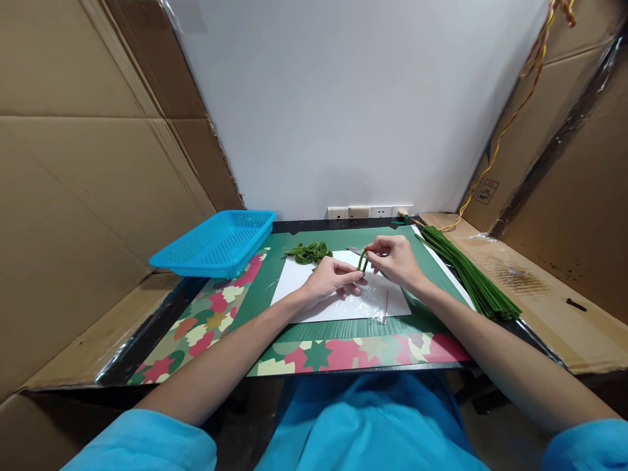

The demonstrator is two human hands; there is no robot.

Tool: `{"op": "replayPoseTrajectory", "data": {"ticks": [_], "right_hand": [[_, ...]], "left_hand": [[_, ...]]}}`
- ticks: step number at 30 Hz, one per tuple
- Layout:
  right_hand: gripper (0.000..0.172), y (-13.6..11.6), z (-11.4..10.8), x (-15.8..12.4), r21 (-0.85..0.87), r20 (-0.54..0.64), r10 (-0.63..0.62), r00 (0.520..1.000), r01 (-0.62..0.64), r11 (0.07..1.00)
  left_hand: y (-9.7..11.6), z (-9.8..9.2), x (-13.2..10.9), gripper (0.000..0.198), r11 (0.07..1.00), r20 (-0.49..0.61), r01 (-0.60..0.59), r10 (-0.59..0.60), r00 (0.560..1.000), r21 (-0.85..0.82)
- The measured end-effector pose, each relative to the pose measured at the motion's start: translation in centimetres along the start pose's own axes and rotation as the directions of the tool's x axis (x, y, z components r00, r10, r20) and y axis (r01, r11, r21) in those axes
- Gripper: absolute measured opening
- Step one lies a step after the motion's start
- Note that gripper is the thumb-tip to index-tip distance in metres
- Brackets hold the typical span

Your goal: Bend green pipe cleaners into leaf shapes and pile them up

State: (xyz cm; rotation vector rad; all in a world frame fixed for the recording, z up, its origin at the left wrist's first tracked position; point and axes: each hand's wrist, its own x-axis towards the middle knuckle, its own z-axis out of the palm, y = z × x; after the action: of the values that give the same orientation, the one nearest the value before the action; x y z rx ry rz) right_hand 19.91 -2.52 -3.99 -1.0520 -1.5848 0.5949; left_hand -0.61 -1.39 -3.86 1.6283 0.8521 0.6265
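Note:
A bent green pipe cleaner [362,262] stands between my two hands over a white sheet [301,288] on the green mat [338,330]. My left hand [331,278] pinches its lower end with closed fingers. My right hand [395,258] grips its upper part from the right, fingers curled. A small pile of folded green pipe cleaners [309,252] lies just beyond my left hand. A clear plastic bag with a red strip [380,302] lies on the sheet under my hands.
A long bundle of straight green pipe cleaners [466,275] lies at the right edge of the mat. A blue perforated basket [218,243] sits at the back left. Scissors [354,250] lie behind my hands. Cardboard walls enclose both sides; wall sockets [367,212] line the back.

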Motion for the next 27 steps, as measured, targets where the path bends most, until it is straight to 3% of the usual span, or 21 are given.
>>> {"op": "replayPoseTrajectory", "data": {"ticks": [6,12,18,21,27], "right_hand": [[0.009,0.13,-0.16,0.06,0.001,0.000,-0.011,1.000,0.011,1.000],[0.010,0.05,-0.24,0.07,0.050,0.001,0.014,1.000,-0.014,0.999],[0.007,0.03,-0.47,0.25,0.114,-0.007,0.076,0.997,-0.074,0.991],[0.006,0.26,-0.43,0.39,0.148,0.041,0.144,0.989,-0.149,0.978],[0.019,0.99,-0.08,0.69,0.189,0.136,0.189,0.973,-0.212,0.959]], "left_hand": [[-0.21,-0.14,0.08,0.046,0.999,-0.008,-0.029,0.029,1.000,0.020],[-0.23,0.10,0.02,0.047,0.999,-0.084,-0.041,0.040,0.996,-0.006],[-0.19,0.01,0.45,0.044,0.985,-0.192,-0.173,0.172,0.966,0.011],[0.05,-0.06,0.53,0.047,0.972,-0.265,-0.235,0.233,0.936,0.026],[0.35,-0.29,0.52,0.043,0.973,-0.316,-0.226,0.203,0.927,-0.036]]}}
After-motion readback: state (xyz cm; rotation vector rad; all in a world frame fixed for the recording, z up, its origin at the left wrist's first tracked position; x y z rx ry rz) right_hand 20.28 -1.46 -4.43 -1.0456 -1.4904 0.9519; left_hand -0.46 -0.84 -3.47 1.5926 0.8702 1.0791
